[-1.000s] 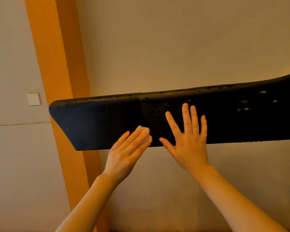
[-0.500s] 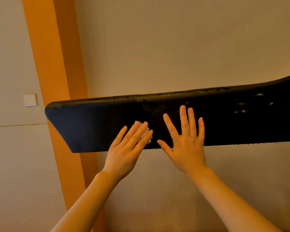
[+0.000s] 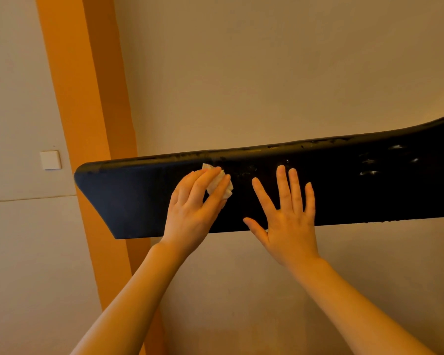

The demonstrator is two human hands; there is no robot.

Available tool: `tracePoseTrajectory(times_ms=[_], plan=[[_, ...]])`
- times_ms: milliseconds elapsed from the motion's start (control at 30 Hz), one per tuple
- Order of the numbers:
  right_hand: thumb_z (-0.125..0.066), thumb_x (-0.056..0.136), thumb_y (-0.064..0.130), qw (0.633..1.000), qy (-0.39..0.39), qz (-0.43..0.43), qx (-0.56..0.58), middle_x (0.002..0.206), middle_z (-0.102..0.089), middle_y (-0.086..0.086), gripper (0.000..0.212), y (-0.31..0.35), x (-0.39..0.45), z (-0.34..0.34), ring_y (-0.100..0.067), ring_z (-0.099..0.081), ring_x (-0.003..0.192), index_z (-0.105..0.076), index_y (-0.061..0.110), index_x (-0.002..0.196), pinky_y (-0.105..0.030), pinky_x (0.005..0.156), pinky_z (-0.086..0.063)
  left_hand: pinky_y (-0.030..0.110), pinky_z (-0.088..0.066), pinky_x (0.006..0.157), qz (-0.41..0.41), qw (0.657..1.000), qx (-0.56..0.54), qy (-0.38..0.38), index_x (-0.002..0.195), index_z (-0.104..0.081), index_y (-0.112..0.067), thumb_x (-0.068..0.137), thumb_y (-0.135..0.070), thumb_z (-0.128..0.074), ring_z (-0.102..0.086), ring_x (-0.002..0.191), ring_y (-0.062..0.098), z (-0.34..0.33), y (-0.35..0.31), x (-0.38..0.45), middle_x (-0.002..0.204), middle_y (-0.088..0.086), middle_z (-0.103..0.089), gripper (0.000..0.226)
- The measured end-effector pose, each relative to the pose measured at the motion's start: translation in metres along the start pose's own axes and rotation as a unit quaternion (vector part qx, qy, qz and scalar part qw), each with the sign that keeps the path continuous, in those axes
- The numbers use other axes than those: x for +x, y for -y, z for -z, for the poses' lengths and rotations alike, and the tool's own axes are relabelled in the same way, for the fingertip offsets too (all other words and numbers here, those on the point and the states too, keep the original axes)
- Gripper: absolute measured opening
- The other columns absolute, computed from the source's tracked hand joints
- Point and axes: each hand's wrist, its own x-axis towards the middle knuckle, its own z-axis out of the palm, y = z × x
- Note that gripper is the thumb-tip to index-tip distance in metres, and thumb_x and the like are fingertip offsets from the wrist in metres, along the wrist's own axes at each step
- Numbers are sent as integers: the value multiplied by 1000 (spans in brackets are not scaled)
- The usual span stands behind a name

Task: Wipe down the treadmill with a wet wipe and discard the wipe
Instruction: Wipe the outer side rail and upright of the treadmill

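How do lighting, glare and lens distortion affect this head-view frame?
Head view: warm orange cast over the wall; the black treadmill panel is so dark its surface detail is crushed, with small bright glints at upper right; wide-angle bending curves the panel's top edge and tilts the orange pillar; left hand, wet wipe and right hand are sharp, without motion blur.

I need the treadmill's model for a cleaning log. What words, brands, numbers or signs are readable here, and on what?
None can be read.
Black treadmill panel: only pale glints and smears, no lettering.
White wipe under the left hand: blank.
White wall plate: blank.
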Motion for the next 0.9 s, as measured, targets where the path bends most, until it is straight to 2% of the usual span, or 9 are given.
tracePoseTrajectory(times_ms=[133,233,367,600,667,733,767,867,900], plan=[[-26,94,69,1000,-2,0,4,164,-9,-17,76,1,0,0,-37,-5,151,-14,28,157,-56,119,-7,34,-44,94,-39,999,-27,12,135,-52,-9,100,-22,-51,-49,119,30,2,4,1,134,11,-46,38],[-27,94,70,1000,0,-4,4,164,-9,-17,76,1,0,0,-36,-4,151,-13,29,157,-56,119,-7,31,-45,92,-54,997,-39,35,136,-49,-12,93,-19,-63,-52,119,30,8,7,0,134,11,-48,46],[-26,94,69,1000,3,-3,1,164,-9,-17,76,1,0,1,-36,-4,151,-12,29,157,-56,119,-7,26,-47,92,-36,997,-54,46,127,-62,-7,93,-18,-66,-54,115,26,11,5,-2,127,13,-57,36],[-25,95,69,1000,-2,-1,8,164,-8,-16,75,0,-1,1,-36,-5,151,-12,29,158,-55,119,-8,22,-42,97,12,998,-42,-36,111,-72,-1,96,-17,-64,-58,104,27,5,5,23,109,18,-67,23],[-25,95,68,1000,-5,1,7,164,-8,-17,75,1,-1,2,-36,-5,151,-12,28,158,-56,119,-9,16,-37,100,11,998,-69,0,115,-72,-10,96,-22,-64,-56,111,19,5,0,13,117,6,-66,24],[-26,95,68,1000,-7,3,4,164,-9,-17,76,0,-1,1,-36,-5,151,-12,28,158,-56,119,-8,9,-34,99,36,995,-90,6,114,-69,-43,96,-37,-62,-50,116,-4,3,-8,-3,120,-29,-60,20],[-25,95,68,1000,-7,3,2,164,-9,-17,76,0,-1,1,-36,-4,151,-12,28,158,-56,119,-8,7,-34,100,60,994,-90,30,112,-66,-53,96,-40,-61,-47,116,-10,5,-12,-9,120,-37,-55,21],[-24,95,69,1000,-5,3,-2,164,-8,-17,76,1,-1,0,-37,-4,151,-11,28,158,-55,119,-6,13,-31,107,1,992,-107,59,124,-67,-27,97,-25,-57,-50,118,14,11,-14,-16,127,-8,-52,28],[-24,95,69,1000,-4,3,-2,164,-8,-17,76,1,-1,0,-37,-5,151,-10,28,158,-55,119,-6,15,-32,106,10,993,-101,53,122,-66,-30,97,-21,-58,-50,116,17,12,-13,-12,125,-6,-52,28]])
